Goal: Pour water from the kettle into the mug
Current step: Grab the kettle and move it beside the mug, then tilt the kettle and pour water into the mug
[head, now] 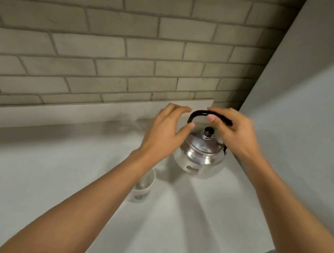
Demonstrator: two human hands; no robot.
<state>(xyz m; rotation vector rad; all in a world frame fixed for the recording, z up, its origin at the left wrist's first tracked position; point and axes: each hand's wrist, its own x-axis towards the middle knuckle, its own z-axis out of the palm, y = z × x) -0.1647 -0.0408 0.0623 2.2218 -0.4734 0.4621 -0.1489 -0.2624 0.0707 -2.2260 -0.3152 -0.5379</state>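
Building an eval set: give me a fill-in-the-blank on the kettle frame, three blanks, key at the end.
1. The right hand closes around the kettle's black ____.
2. The left hand is open beside the kettle, its thumb at the edge of the ____.
3. The mug stands on the counter, partly hidden under the left ____.

Missing words: handle; lid; forearm

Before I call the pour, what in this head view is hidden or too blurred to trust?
- Kettle spout: not visible, behind the left hand.
- Water level in the kettle: lid on, metal body opaque.
- Mug: left side covered by the left forearm; handle not visible; contents unclear through blur.
- Right hand: motion-blurred at the black handle; whether the grip has closed is unclear.
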